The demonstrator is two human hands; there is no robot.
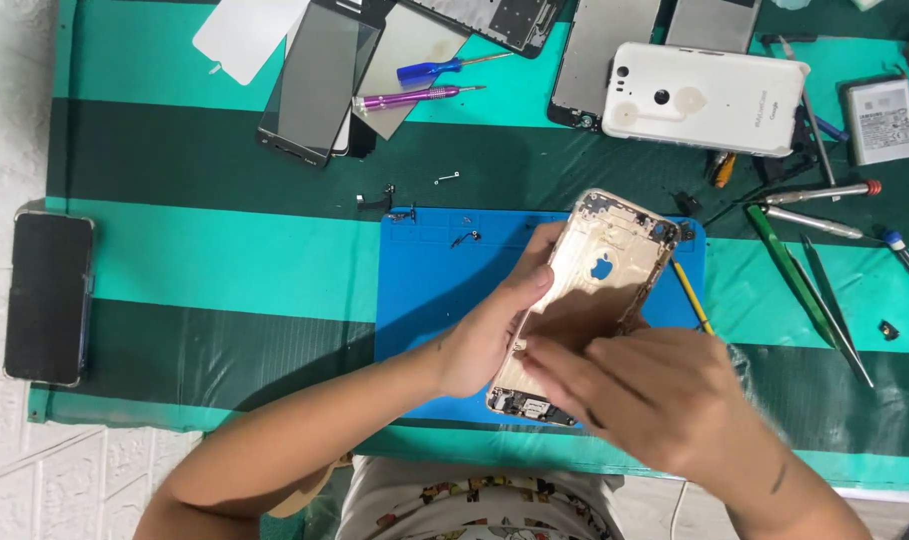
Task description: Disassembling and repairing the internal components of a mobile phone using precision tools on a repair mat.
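Right now both hands are on a gold phone housing (594,290), tilted over the blue work mat (424,300) — inner side up, so the shell's cavity faces the person. The left hand (489,335) cradles it from the side, fingers wrapped along the long edge, apparently to steady it. The right hand (654,395) comes over the lower half, fingertips pressed down inside the shell near the bottom end; it is blurred, so whether that grip pinches a small part or just presses I cannot tell.

Around the mat, on the green striped cover (224,260) of the tabletop, spare parts sit out of the working zone: one white phone back (709,95) at the top, one grey battery (879,120) at the right, one dark phone (46,298) lying flat at the far left. Two small screwdrivers — one blue (444,68), one purple (414,97) — lie side by side by the dark screen panels (319,85). Two green pry tools (799,285) rest to the right, within reach. A few tiny loose parts (404,205) sit along the mat's top edge.
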